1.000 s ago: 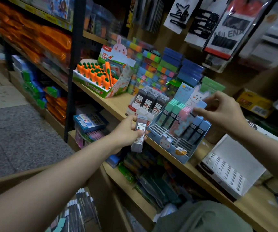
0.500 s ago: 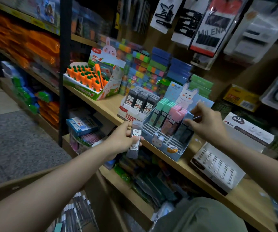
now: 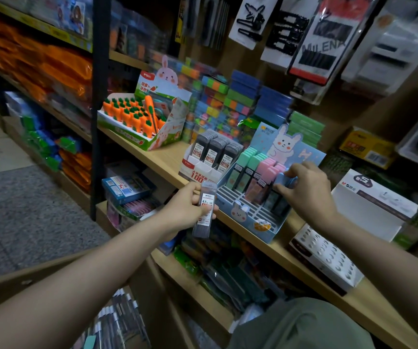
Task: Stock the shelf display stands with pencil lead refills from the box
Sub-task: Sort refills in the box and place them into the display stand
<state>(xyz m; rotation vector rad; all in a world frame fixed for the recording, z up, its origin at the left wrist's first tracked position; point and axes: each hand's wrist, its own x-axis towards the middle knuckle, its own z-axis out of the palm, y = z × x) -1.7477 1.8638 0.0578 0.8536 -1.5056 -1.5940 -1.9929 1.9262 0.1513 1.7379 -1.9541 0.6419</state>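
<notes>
Head view: left hand (image 3: pixel 187 207) grips a grey 0.7 refill (image 3: pixel 204 212) mid-frame, fingers curled round it, label out, hanging off the shelf (image 3: pixel 157 157) edge just below the white stand (image 3: pixel 197 170). Right hand (image 3: pixel 306 190) pinches a blue refill (image 3: pixel 284 178) at the right end of the bunny stand (image 3: pixel 253 222), thumb under, fingertips on top

Risks, as I read it:
- blue refill goes in crooked or between slots, tips the pink/green ones packed tight beside it
- right wrist leans on the stand, light card tray near the shelf edge, could slide off
- grey refill held over open air, loose grip = drop to the lower shelf or floor
- grey one belongs with the 0.7 rows in the white stand, easy to misfile into the bunny grid

Around: carrot box (image 3: pixel 137 122) upper left, white perforated box (image 3: pixel 326 258) lower right, both near the stands, little elbow room. Supply box (image 3: pixel 117 321) bottom left, more refills inside. Front bunny slots look free
</notes>
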